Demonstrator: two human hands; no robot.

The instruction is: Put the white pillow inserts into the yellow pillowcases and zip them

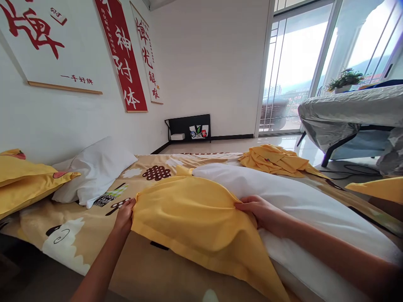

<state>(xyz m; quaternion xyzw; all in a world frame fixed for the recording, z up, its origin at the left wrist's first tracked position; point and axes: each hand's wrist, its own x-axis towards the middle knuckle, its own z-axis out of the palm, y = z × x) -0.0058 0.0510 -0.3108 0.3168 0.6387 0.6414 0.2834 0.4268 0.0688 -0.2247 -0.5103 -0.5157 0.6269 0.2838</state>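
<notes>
Yellow cloth pillowcase [185, 205] over one end of a long white pillow [296, 195], on a tan, cartoon-patterned bedsheet [138, 264].
The left hand [126, 213] pinches the pillowcase's left edge; the right hand [256, 209] pinches it beside the pillow.

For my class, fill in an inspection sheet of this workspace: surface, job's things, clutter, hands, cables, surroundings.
Surface: tan, sheep-printed fabric sheet.
Job's things: yellow fabric cover, stretched between the hands; long white fabric pillow beside it.
Clutter: crumpled yellow cloth heap; plump yellow pillow, left; rumpled white pillow beside that.
Hands: left hand and right hand each grip the cover.
Cables: thin black cable on floor, right.
Surroundings: red rectangular wall hanging; clear glass sliding door.
</notes>
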